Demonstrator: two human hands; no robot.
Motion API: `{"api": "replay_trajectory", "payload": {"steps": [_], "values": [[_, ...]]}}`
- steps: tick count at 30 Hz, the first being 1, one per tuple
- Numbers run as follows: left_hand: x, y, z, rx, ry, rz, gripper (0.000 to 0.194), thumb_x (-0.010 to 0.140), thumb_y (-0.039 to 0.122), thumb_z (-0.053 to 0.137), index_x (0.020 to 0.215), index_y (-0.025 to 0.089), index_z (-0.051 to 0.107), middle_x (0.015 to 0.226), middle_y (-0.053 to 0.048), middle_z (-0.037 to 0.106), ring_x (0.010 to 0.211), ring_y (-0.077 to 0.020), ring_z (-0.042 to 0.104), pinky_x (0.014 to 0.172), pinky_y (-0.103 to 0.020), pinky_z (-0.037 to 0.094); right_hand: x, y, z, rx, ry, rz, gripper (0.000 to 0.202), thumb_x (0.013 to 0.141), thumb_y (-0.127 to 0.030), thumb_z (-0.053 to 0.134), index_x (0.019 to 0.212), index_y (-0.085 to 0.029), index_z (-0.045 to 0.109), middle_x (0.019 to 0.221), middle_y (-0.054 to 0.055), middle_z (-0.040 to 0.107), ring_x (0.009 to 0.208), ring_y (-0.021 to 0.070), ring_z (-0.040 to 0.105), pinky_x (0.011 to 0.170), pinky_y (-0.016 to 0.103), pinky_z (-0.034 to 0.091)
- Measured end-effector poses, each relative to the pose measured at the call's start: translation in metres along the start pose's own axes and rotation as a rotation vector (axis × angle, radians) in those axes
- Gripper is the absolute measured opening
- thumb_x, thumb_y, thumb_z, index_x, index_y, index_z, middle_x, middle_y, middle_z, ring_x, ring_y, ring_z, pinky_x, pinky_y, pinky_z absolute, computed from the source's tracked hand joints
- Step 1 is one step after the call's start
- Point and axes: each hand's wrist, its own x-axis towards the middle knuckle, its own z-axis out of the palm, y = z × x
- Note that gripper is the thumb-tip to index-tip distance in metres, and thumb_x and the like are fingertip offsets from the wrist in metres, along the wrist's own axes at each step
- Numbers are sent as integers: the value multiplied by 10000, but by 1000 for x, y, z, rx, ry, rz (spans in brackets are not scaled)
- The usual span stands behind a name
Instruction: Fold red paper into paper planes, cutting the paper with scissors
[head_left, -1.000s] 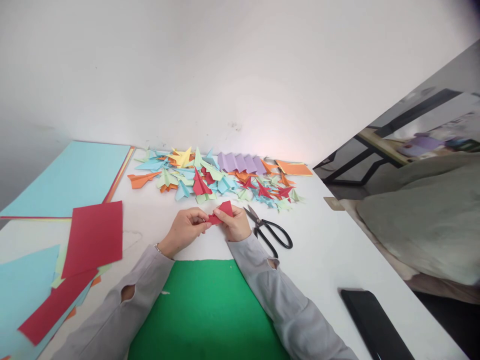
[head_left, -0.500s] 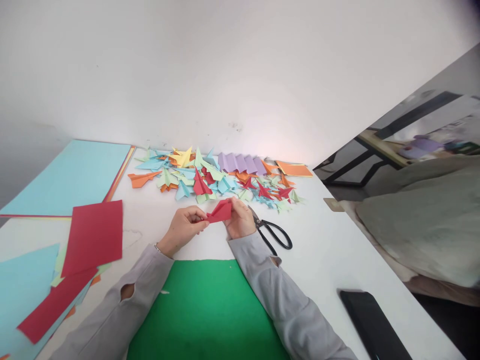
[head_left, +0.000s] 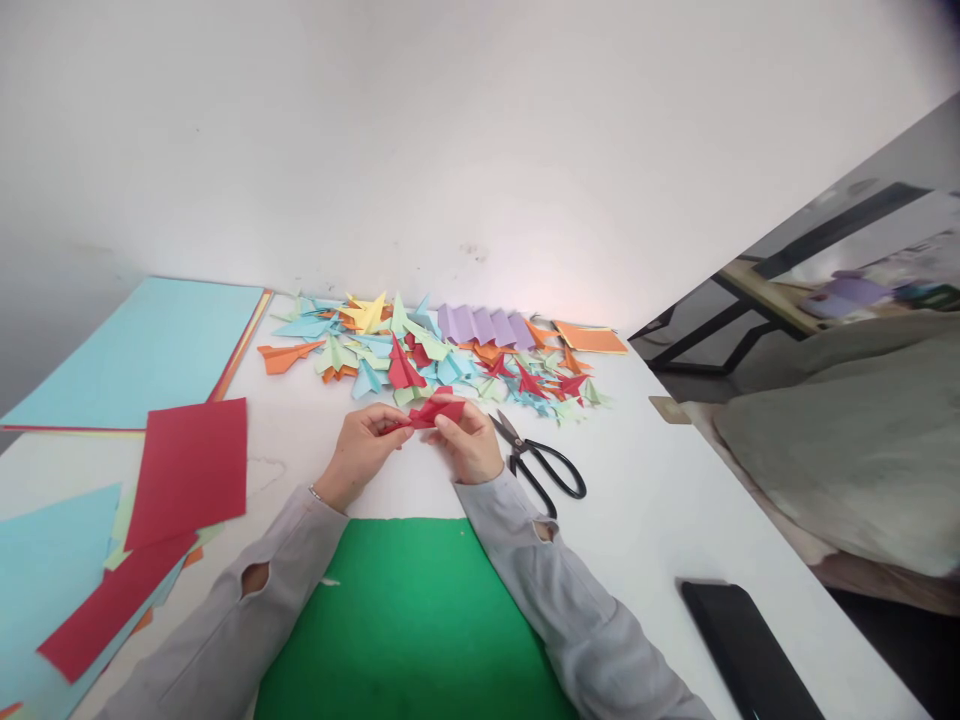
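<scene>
Between our hands, just beyond the far edge of the green mat (head_left: pixel 420 620), is a small folded piece of red paper (head_left: pixel 439 410), held up over the white counter (head_left: pixel 630 480). Our left hand (head_left: pixel 360 450) has its fingers pinched narrow on the paper's left end; our right hand (head_left: pixel 471 445) grips the right side, thumb on the near face and the other fingers behind. The upper flap is slightly blurred, so we cannot tell how its creases lie.

We judge the piece very light and thin, springy along its folds yet easily bent or torn at the narrow end. It should not be slippery. The layered, creased part looks the best place to pinch; a loose flap would give way.

Beyond the mat lies a heap of paper planes (head_left: pixel 405 350), with a pleated purple paper (head_left: pixel 484 327) at its back. Black-handled scissors (head_left: pixel 536 455) rest past the mat's far right corner, just beside our right hand.
</scene>
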Motion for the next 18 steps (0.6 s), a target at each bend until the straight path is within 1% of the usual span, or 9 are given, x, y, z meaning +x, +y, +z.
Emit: {"api": "replay_trajectory", "payload": {"steps": [3, 6, 11, 14, 18], "values": [[1, -1, 0, -3, 12, 9, 123, 581, 203, 729, 678, 152, 673, 657, -9, 642, 580, -105, 554, 536, -230, 445, 0, 1, 0, -54, -10, -19, 176, 618, -292, 773, 750, -206, 694, 684, -12, 647, 521, 97, 534, 536, 265, 447], [1, -1, 0, -2, -6, 18, 122, 587, 213, 733, 677, 150, 677, 654, -10, 638, 577, -105, 555, 538, -233, 455, 0, 2, 0, -45, -9, -26, 142, 595, -257, 790, 684, -201, 694, 651, -15, 648, 526, 101, 536, 532, 263, 431], [0, 0, 0, 9, -34, 25, 139, 589, 234, 742, 668, 141, 677, 673, -18, 641, 567, -100, 556, 542, -234, 460, 2, 3, 0, -6, 0, -34, 108, 602, -244, 787, 634, -194, 697, 756, 15, 691, 642, 133, 595, 572, 271, 453], [-1, 2, 1, 25, -42, 13, 172, 571, 242, 756, 684, 138, 679, 704, -27, 653, 568, -103, 562, 555, -246, 473, 2, 5, -2, 5, 8, -31, 111, 598, -245, 790, 626, -188, 698, 686, 7, 681, 599, 126, 584, 575, 274, 452], [-2, 2, 2, 44, -51, 10, 176, 550, 215, 761, 682, 137, 675, 699, -23, 653, 570, -101, 564, 557, -237, 473, 4, 7, -4, 30, 41, 3, 132, 578, -266, 802, 623, -189, 704, 564, -15, 636, 549, 121, 567, 561, 271, 442]]}}
